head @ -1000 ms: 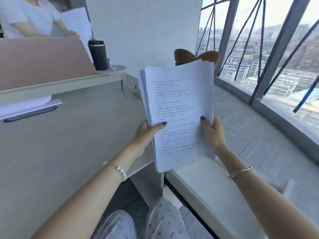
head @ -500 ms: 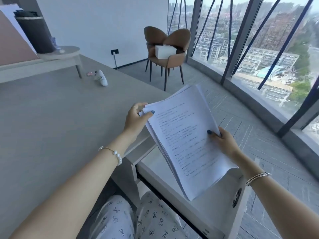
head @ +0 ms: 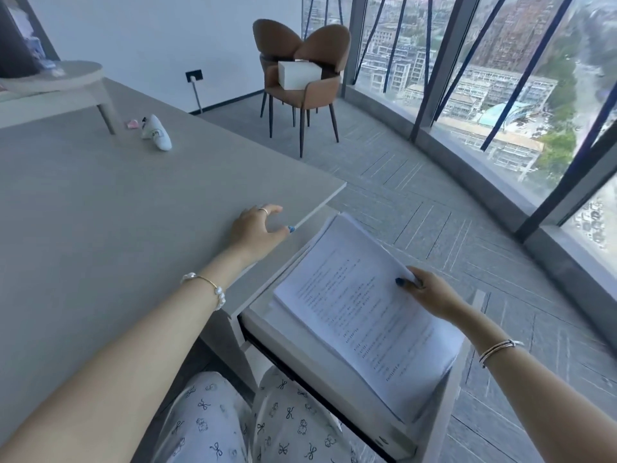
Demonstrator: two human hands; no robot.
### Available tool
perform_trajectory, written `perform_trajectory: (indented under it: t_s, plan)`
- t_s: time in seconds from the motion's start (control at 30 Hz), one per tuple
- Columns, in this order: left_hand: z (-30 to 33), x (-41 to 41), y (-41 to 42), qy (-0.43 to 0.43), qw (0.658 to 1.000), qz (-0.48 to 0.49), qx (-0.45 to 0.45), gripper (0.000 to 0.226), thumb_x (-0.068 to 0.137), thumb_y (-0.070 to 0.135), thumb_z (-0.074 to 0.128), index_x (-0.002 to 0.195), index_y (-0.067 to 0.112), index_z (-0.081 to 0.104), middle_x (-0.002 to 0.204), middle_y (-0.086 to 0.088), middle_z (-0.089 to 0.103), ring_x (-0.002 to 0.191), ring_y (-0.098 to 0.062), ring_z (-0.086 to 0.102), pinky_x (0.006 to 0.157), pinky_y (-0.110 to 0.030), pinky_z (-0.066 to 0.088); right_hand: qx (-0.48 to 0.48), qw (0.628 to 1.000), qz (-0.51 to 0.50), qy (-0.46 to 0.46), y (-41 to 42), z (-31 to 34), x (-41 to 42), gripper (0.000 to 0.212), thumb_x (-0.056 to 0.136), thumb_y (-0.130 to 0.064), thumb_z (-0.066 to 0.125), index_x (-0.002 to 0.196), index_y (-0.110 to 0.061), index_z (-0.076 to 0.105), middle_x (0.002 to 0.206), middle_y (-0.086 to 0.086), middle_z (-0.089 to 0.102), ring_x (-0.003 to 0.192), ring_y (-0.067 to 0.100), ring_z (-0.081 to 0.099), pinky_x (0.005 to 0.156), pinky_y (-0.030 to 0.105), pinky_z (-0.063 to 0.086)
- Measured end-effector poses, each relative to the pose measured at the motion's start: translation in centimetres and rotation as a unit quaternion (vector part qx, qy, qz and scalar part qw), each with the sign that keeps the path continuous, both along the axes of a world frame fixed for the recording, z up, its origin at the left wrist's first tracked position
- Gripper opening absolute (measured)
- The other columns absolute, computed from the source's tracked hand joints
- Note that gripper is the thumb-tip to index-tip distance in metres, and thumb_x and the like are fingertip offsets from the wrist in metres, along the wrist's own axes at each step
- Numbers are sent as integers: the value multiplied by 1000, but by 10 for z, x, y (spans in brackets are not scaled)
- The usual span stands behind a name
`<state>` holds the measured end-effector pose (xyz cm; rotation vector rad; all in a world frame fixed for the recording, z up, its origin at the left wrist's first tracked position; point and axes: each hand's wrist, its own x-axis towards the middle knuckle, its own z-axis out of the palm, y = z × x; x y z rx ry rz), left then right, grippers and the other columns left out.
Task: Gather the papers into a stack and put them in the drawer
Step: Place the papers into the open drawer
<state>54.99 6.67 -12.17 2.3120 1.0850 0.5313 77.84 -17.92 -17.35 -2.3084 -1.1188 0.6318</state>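
Since half a second ago the left hand [head: 258, 227] has let go of the stack of papers [head: 364, 315] and moved up onto the counter [head: 110, 208], where it now rests near the edge with the fingers loosely spread and nothing in its hold. Over the same interval the stack has come down from its raised, tilted position and now lies low over the open drawer [head: 334, 372], which is pulled out below the counter edge on the person's right.

Only the right hand [head: 430, 294] has hold of the papers: thumb on top and fingers underneath, pinching the stack at its right edge about midway along. The long axis of the stack runs from the far left, close under the counter edge, to the near right, over the drawer's front corner. The near end looks to rest on or just over the drawer's front wall; whether the far end already touches the drawer floor cannot be told.

Judging from this, the gathering is done and the placing is nearly finished. The right hand is the one on the papers; the left sits just beside the stack's far corner, free to help close the drawer afterwards.
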Motion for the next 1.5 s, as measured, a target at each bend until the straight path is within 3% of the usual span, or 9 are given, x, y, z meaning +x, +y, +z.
perform_trajectory:
  t_s: [0.13, 0.27, 0.33, 0.43, 0.57, 0.73, 0.93, 1.17, 1.5]
  plan:
    - [-3, 1, -1, 13, 999, -11, 45, 46, 83, 36, 63, 124, 16, 57, 140, -7, 50, 131, -23, 41, 107, -28, 29, -55, 997, 36, -29, 11, -11, 0, 14, 93, -36, 49, 99, -29, 58, 92, 1, 68, 85, 25, 63, 77, 37, 49]
    - [-3, 1, 1, 17, 999, -4, 50, 44, 82, 38, 63, 121, 17, 59, 141, -6, 50, 132, -23, 41, 107, -27, 28, -104, 992, 64, -20, 20, -24, -9, 20, 91, -34, 52, 108, -27, 61, 96, 0, 69, 83, 21, 63, 70, 32, 49]
    - [-3, 2, 0, 19, 998, -1, 57, 44, 82, 39, 63, 120, 17, 59, 140, -5, 50, 131, -23, 41, 107, -28, 29, -116, 990, 72, 24, 22, -36, -9, 27, 87, -36, 57, 111, -24, 61, 107, 5, 69, 96, 24, 64, 81, 36, 50]
    - [-2, 2, 0, 19, 998, 2, 60, 44, 82, 39, 63, 120, 17, 59, 139, -5, 51, 130, -23, 41, 106, -28, 29, -148, 985, 75, 50, 21, -50, -11, 61, 80, -52, 63, 131, -27, 44, 135, 8, 53, 124, 26, 51, 99, 36, 41]
    - [-1, 3, -1, 24, 998, 6, 65, 43, 81, 38, 64, 119, 17, 59, 139, -4, 52, 130, -24, 41, 105, -29, 30, -155, 983, 63, -75, 19, -56, -9, 82, 74, -67, 57, 142, -29, 31, 148, 2, 39, 135, 25, 37, 109, 44, 32]
    - [0, 3, -1, 26, 998, 7, 63, 42, 81, 38, 63, 118, 18, 59, 138, -4, 52, 130, -24, 41, 106, -31, 31, -63, 984, 69, -154, -8, -43, -8, 67, 80, -63, 53, 136, -27, 42, 141, -3, 49, 132, 21, 41, 108, 39, 31]
    - [1, 5, -3, 18, 999, 13, 49, 42, 82, 46, 60, 117, 21, 60, 137, -1, 52, 130, -21, 39, 106, -32, 30, 14, 985, 36, -171, -43, -53, -28, 57, 78, -66, 52, 122, -31, 56, 129, -12, 58, 127, 12, 44, 105, 30, 25]
    - [2, 4, -3, 9, 999, 20, 38, 42, 82, 49, 59, 114, 22, 61, 138, 0, 51, 131, -19, 38, 106, -33, 29, 197, 959, 6, -206, -25, -53, -36, 41, 76, -60, 52, 87, -24, 68, 88, -12, 72, 91, 16, 64, 91, 23, 30]
    - [3, 3, -4, -16, 999, 22, 28, 38, 81, 46, 61, 109, 21, 63, 136, 0, 55, 129, -18, 41, 104, -29, 30, 226, 960, 15, -166, 42, -49, -54, 42, 80, -59, 50, 86, -21, 67, 88, -11, 72, 88, 11, 66, 92, 31, 39]
